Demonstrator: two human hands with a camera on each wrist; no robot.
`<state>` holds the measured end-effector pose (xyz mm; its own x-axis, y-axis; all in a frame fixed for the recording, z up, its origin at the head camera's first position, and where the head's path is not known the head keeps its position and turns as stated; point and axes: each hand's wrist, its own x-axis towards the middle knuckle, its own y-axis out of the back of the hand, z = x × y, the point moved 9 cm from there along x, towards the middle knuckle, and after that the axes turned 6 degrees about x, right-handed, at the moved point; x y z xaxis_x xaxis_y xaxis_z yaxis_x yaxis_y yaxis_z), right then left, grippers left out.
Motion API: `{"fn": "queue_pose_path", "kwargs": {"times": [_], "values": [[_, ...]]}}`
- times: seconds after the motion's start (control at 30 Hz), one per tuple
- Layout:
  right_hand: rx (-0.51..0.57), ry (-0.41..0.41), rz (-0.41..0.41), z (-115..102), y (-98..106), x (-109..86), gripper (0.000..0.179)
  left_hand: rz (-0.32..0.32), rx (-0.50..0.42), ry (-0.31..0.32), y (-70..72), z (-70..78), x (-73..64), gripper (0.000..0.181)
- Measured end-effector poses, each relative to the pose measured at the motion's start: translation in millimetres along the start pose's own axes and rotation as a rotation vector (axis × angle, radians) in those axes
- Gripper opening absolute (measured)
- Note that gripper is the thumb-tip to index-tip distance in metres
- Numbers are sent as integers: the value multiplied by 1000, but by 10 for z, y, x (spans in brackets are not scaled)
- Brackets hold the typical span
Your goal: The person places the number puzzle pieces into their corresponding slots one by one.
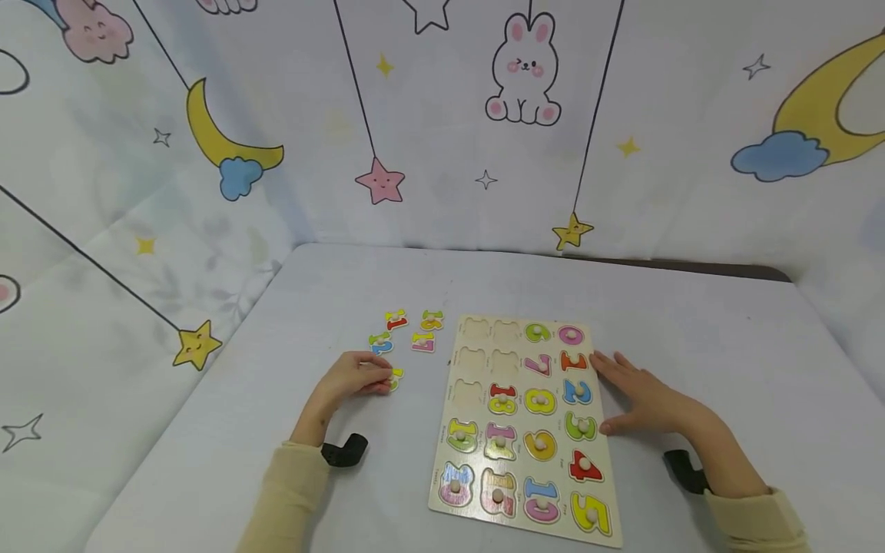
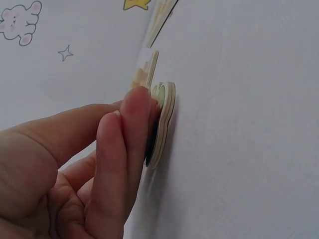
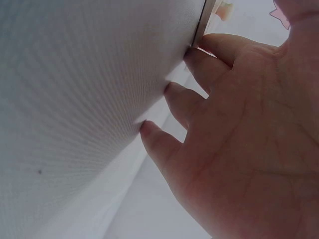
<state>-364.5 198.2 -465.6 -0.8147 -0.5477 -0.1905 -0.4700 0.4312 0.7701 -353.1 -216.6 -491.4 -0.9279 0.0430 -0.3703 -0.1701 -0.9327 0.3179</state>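
My left hand (image 1: 356, 375) pinches a wooden number puzzle piece (image 1: 396, 379) between thumb and fingers. Most of that piece is covered by the fingers; its layered pale edge (image 2: 167, 124) shows in the left wrist view. To the right lies a wooden number puzzle board (image 1: 525, 530) with knobbed numbers in it and several vacant recesses at its upper left. Along the board's right edge rests my right hand (image 1: 643, 395), fingers spread, fingertips at the edge and on the white tabletop, holding nothing.
Several loose number pieces lie beyond the left hand: a red-and-yellow 11 (image 1: 396, 319), a 16 (image 1: 432, 320), a blue-and-yellow 12 (image 1: 380, 342) and a 17 (image 1: 424, 342). A printed cloth (image 1: 442, 115) hangs behind the white-covered table (image 1: 726, 330).
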Motion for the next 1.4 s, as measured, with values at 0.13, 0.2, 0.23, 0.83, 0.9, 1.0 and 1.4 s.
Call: {"fn": "queue_pose_path", "kwargs": {"times": [0.13, 0.2, 0.23, 0.83, 0.9, 1.0, 1.4], "values": [[-1, 0, 5, -19, 10, -1, 111, -16, 47, -14, -103, 43, 22, 20], [-1, 1, 6, -23, 13, -2, 111, -16, 63, -21, -178, 76, 28, 20], [-2, 3, 7, -24, 13, -1, 111, -17, 66, -27, -227, 106, 26, 21], [6, 12, 5, -9, -14, 12, 111, -205, 113, -121, -1235, 536, 63, 12], [3, 11, 8, -2, -3, 12, 111, -195, 112, -119, -1243, 541, 65, 12], [-2, 12, 9, -11, 12, 11, 111, -179, 117, -121, -1246, 544, 60, 12], [9, 2, 7, 6, 7, 4, 111, -155, 52, -177, -1042, 564, 53, 19]]}}
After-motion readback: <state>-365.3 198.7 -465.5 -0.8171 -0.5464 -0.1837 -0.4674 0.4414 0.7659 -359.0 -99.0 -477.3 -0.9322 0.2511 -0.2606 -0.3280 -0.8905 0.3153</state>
